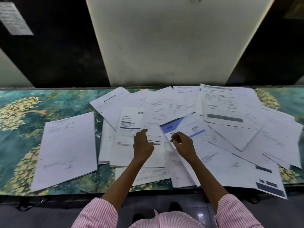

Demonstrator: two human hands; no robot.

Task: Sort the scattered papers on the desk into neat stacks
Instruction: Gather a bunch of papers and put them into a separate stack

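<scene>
Head | floral desk (pixel 19 145), white wall (pixel 172 46) | left grip (pixel 143 143) unclear | right grip (pixel 182 143) pinches blue-headed sheet (pixel 192 127)

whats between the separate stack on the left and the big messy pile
A narrow strip of bare green-and-yellow desk cover separates the left stack from the scattered pile, seen in the head view.

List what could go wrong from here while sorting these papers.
1. The dark-footed sheet seems to overhang the near edge of the desk; shuffling nearby may tip it off.
2. The blue-banded sheet by the right hand overlaps others; pulling it could drag them and crease corners.
</scene>
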